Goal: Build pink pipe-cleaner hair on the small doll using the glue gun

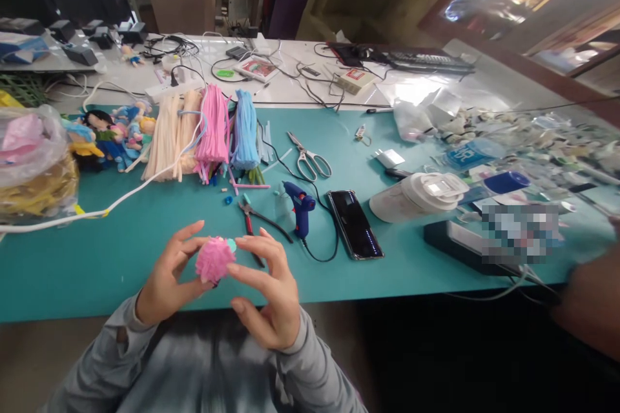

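Observation:
Above the near edge of the teal mat, my left hand (170,271) pinches a pink fluffy ball (212,261) between thumb and fingers. A small turquoise piece (232,245) sits at the ball's upper right, and something dark shows beneath it. From the right, my right hand (271,287) reaches in, its upper fingertips touching the ball and the turquoise piece. Its fingers are spread, and the thumb is apart from the ball. Just beyond lie pliers (248,229) with red and black handles, and a blue glue gun (301,208) with a cable.
Bundles of peach (167,135), pink (213,122) and blue pipe cleaners (245,132) lie behind. Scissors (312,161), a phone (356,224) and a white lidded cup (411,197) are rightward. Small dolls (113,135) lie left; a white cable (130,192) crosses the mat. Another person's arm (591,300) shows far right.

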`<state>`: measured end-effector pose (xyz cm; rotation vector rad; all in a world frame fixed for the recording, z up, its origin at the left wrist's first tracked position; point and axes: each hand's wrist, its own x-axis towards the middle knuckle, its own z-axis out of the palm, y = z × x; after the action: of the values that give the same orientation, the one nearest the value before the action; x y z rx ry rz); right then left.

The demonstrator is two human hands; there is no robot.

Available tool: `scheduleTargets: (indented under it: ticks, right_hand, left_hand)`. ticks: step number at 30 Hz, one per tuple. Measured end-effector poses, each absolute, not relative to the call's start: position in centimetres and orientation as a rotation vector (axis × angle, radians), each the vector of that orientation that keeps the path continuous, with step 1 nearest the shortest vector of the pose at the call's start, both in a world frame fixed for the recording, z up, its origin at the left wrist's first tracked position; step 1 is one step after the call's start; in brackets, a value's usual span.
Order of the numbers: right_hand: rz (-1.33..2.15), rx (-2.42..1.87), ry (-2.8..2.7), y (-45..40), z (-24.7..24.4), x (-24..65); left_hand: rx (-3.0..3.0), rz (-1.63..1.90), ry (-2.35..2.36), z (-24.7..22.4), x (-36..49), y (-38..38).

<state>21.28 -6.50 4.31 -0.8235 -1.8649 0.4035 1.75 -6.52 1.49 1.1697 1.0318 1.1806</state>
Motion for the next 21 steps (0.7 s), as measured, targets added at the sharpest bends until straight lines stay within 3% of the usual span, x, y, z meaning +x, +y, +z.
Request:
scheduleTargets:
  ticks: [12, 21]
  right_hand:
    - [0.644, -0.922, -1.495, -7.4, 1.2, 23.3]
    - [0.464, -1.136, -1.340, -7.9, -1.9, 25.4]
  left_hand:
    - [0.673, 1.283, 0.772, 0.5, 0.7, -3.6]
    - [0.421, 1.244, 0.870, -0.7, 1.0, -2.5]
